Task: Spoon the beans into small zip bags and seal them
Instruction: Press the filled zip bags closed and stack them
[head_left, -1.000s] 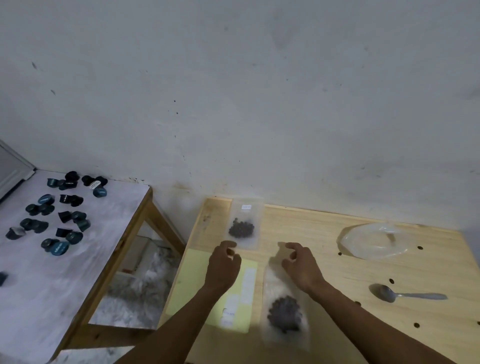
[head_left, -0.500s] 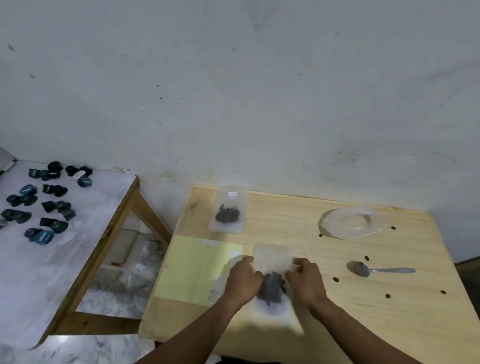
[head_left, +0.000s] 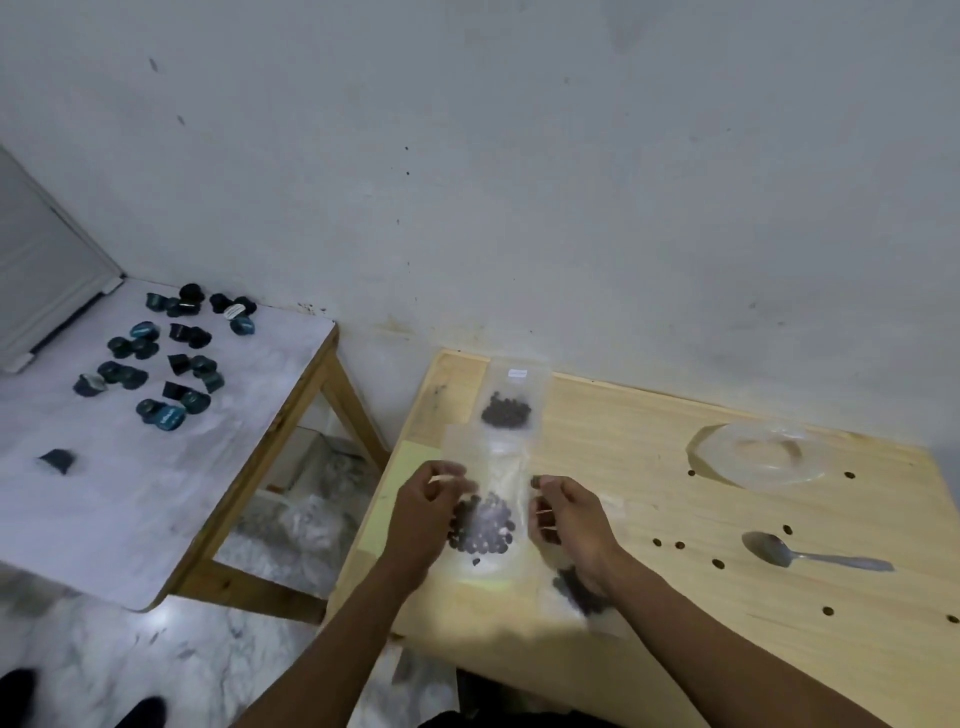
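Above the wooden table, left hand and right hand pinching bean-filled zip bag sides

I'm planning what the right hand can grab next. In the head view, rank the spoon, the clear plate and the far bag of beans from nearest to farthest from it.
From the right hand:
1. Far bag of beans, ahead, slightly left.
2. Spoon, to its right.
3. Clear plate, ahead right.
Spoon and plate are nearly level; that order is uncertain.
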